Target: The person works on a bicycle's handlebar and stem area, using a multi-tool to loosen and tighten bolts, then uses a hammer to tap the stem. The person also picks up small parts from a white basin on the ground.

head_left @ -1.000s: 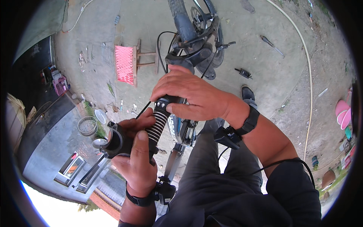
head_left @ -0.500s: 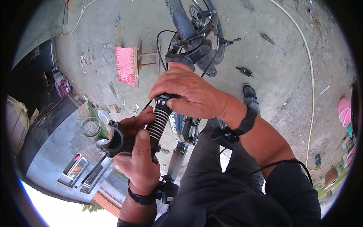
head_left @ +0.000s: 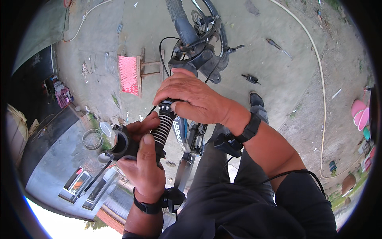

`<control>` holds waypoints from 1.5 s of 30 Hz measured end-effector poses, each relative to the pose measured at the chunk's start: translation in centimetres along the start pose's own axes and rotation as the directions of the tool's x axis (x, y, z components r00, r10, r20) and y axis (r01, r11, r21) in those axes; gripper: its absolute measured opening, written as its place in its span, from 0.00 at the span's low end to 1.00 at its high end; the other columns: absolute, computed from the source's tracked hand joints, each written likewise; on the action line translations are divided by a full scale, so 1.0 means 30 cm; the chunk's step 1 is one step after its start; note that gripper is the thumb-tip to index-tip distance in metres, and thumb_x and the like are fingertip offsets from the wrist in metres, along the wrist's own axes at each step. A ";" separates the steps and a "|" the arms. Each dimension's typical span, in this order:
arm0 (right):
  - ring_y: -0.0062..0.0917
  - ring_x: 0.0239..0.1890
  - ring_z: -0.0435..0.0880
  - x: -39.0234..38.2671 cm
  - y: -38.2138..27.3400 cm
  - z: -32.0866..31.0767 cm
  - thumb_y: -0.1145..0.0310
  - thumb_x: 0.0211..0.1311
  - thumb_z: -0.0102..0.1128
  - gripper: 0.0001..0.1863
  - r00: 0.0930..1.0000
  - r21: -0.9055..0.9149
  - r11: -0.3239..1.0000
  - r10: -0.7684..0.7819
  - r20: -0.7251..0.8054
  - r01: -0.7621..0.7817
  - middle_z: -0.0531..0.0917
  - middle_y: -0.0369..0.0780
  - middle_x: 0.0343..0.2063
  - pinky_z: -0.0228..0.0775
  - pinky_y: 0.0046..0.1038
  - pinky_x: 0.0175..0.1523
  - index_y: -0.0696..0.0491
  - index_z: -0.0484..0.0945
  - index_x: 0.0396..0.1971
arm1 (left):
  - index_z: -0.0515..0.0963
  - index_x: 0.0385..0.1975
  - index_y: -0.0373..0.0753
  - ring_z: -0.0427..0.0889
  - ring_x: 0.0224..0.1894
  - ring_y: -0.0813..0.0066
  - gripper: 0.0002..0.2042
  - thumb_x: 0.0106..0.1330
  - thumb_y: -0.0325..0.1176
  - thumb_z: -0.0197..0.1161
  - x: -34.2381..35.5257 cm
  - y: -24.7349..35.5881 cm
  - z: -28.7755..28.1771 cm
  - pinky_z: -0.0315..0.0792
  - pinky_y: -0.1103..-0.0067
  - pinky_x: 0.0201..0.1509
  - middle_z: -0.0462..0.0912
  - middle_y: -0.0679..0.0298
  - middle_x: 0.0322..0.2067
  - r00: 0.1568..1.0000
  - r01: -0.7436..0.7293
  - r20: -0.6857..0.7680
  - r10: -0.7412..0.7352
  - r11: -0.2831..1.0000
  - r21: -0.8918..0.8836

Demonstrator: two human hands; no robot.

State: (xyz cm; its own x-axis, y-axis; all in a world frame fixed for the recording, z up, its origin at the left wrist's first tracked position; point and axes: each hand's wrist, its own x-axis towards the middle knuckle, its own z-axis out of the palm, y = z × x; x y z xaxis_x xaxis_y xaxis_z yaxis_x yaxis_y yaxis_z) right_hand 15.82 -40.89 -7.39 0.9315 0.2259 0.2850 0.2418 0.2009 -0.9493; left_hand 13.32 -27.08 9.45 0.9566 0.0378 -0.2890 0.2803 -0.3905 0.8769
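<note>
A black bicycle stem (head_left: 122, 142) with a round clamp end sits in my left hand (head_left: 146, 165), its thumb and fingers wrapped around it. Joined to the stem is a ridged black-and-silver column (head_left: 161, 129) like a coil spring, running obliquely up to the right. My right hand (head_left: 195, 95) closes over the dark collar (head_left: 167, 106) at the column's upper end, thumb pressed on its near side. Just beyond those fingers is the bicycle's black fork crown (head_left: 193, 61). Part of the blue, white and black frame (head_left: 181, 133) shows below my right hand.
The front tyre (head_left: 178, 18) stretches away at the top. Left of it lies a wooden stool with a pink woven seat (head_left: 128, 75). On the concrete to the right are a screwdriver (head_left: 279, 48), a small black part (head_left: 251, 79) and a long pale hose (head_left: 320, 71).
The whole view has shifted slightly, so hands and bicycle appear a little further left. Both hands keep the same grip on the stem and the collar.
</note>
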 end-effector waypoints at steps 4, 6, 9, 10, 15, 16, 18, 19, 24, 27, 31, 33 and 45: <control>0.31 0.60 0.77 0.007 0.000 -0.004 0.75 0.56 0.47 0.22 0.999 0.019 0.999 0.040 0.031 -0.040 0.82 0.37 0.48 0.41 0.44 0.78 0.48 0.81 0.49 | 0.71 0.53 0.24 0.82 0.58 0.58 0.14 0.71 0.26 0.58 0.003 -0.001 -0.004 0.73 0.65 0.65 0.85 0.48 0.46 1.000 -0.020 0.019 0.020 0.999 -0.027; 0.31 0.60 0.77 0.009 0.001 -0.006 0.75 0.56 0.47 0.21 0.999 0.042 0.998 0.036 0.033 -0.037 0.82 0.37 0.48 0.40 0.45 0.78 0.48 0.81 0.49 | 0.72 0.52 0.25 0.82 0.58 0.59 0.14 0.71 0.27 0.59 0.004 -0.002 -0.006 0.73 0.65 0.65 0.85 0.49 0.46 1.000 -0.009 0.017 0.009 1.000 -0.018; 0.31 0.60 0.77 0.011 0.003 -0.014 0.75 0.57 0.47 0.21 0.997 0.030 0.998 0.051 0.052 -0.053 0.82 0.37 0.48 0.39 0.46 0.78 0.49 0.81 0.49 | 0.74 0.50 0.26 0.82 0.58 0.59 0.13 0.71 0.27 0.60 0.006 -0.009 -0.007 0.73 0.66 0.64 0.86 0.50 0.45 1.000 0.002 0.007 -0.002 0.999 -0.039; 0.31 0.60 0.77 0.010 0.000 -0.014 0.75 0.57 0.47 0.21 0.997 0.021 0.998 0.058 0.057 -0.059 0.82 0.37 0.48 0.39 0.46 0.78 0.49 0.81 0.49 | 0.74 0.50 0.27 0.82 0.58 0.59 0.13 0.71 0.27 0.60 0.007 -0.010 -0.007 0.74 0.66 0.63 0.86 0.50 0.44 1.000 0.005 0.006 -0.005 0.999 -0.047; 0.32 0.59 0.77 0.021 -0.014 -0.021 0.74 0.58 0.47 0.20 0.996 -0.038 0.997 0.072 0.057 -0.070 0.82 0.38 0.48 0.40 0.46 0.78 0.49 0.80 0.49 | 0.73 0.50 0.28 0.83 0.57 0.59 0.13 0.69 0.26 0.61 0.012 -0.007 -0.004 0.76 0.67 0.59 0.86 0.51 0.43 1.000 0.018 0.015 -0.017 0.998 -0.066; 0.32 0.58 0.77 0.023 -0.017 -0.023 0.74 0.59 0.47 0.19 0.995 -0.036 0.996 0.079 0.063 -0.077 0.82 0.38 0.48 0.40 0.46 0.78 0.49 0.80 0.49 | 0.72 0.50 0.28 0.83 0.57 0.60 0.13 0.69 0.25 0.61 0.012 -0.005 -0.003 0.77 0.68 0.58 0.86 0.51 0.43 1.000 0.030 0.006 -0.030 0.997 -0.076; 0.32 0.58 0.77 0.026 -0.021 -0.025 0.73 0.61 0.47 0.18 0.994 -0.045 0.996 0.086 0.069 -0.083 0.82 0.37 0.48 0.42 0.45 0.77 0.49 0.80 0.48 | 0.72 0.51 0.28 0.84 0.53 0.62 0.14 0.69 0.24 0.61 0.011 -0.001 0.000 0.78 0.70 0.55 0.86 0.49 0.45 0.999 0.046 0.002 -0.046 0.997 -0.066; 0.32 0.58 0.77 0.027 -0.024 -0.023 0.74 0.61 0.47 0.18 0.995 -0.058 0.995 0.079 0.068 -0.075 0.82 0.37 0.47 0.42 0.45 0.77 0.49 0.80 0.48 | 0.71 0.52 0.29 0.85 0.51 0.63 0.14 0.69 0.24 0.61 0.008 0.001 0.000 0.78 0.71 0.54 0.86 0.49 0.45 0.998 0.055 -0.012 -0.056 0.996 -0.070; 0.32 0.55 0.77 0.039 -0.023 -0.028 0.73 0.61 0.48 0.16 0.995 -0.116 0.992 0.066 0.070 -0.058 0.82 0.37 0.46 0.47 0.43 0.75 0.50 0.81 0.46 | 0.70 0.53 0.29 0.85 0.42 0.71 0.15 0.68 0.21 0.60 0.006 0.004 0.014 0.79 0.76 0.48 0.85 0.45 0.50 0.995 0.092 -0.030 -0.099 0.981 -0.171; 0.32 0.53 0.77 0.042 -0.024 -0.032 0.73 0.61 0.48 0.16 0.995 -0.131 0.990 0.066 0.074 -0.056 0.82 0.37 0.45 0.50 0.42 0.73 0.50 0.81 0.45 | 0.70 0.53 0.29 0.85 0.41 0.73 0.15 0.67 0.19 0.60 0.005 0.006 0.025 0.79 0.76 0.47 0.85 0.45 0.50 0.993 0.101 -0.034 -0.109 0.978 -0.184; 0.37 0.50 0.79 0.047 -0.032 -0.036 0.70 0.62 0.50 0.13 0.999 -0.124 0.992 0.038 0.022 -0.035 0.83 0.40 0.41 0.55 0.44 0.70 0.49 0.82 0.42 | 0.70 0.52 0.30 0.84 0.41 0.75 0.15 0.67 0.17 0.61 0.001 0.012 0.036 0.79 0.77 0.48 0.85 0.46 0.50 0.990 0.125 -0.044 -0.134 0.977 -0.173; 0.36 0.50 0.79 0.050 -0.038 -0.039 0.70 0.62 0.50 0.13 0.998 -0.133 0.990 0.047 0.032 -0.042 0.83 0.40 0.41 0.55 0.44 0.70 0.50 0.82 0.42 | 0.70 0.52 0.30 0.84 0.41 0.76 0.15 0.66 0.18 0.61 0.002 0.015 0.038 0.79 0.78 0.48 0.85 0.47 0.50 0.991 0.118 -0.042 -0.128 0.976 -0.184; 0.41 0.55 0.80 -0.078 -0.018 -0.114 0.77 0.58 0.53 0.18 0.785 0.090 0.906 0.405 -0.469 -0.413 0.84 0.44 0.47 0.64 0.41 0.67 0.54 0.80 0.48 | 0.70 0.51 0.31 0.83 0.41 0.78 0.14 0.67 0.18 0.62 0.006 0.008 0.046 0.78 0.79 0.47 0.87 0.51 0.47 0.993 0.111 -0.023 -0.118 0.975 -0.194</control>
State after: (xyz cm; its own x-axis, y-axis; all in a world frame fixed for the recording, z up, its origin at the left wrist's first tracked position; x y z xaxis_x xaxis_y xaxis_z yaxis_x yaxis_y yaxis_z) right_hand 14.46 -44.80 -8.00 0.9566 -0.1884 -0.2225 -0.1903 0.1745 -0.9661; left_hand 13.44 -28.45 9.09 0.9186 0.1048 -0.3811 0.3948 -0.1980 0.8972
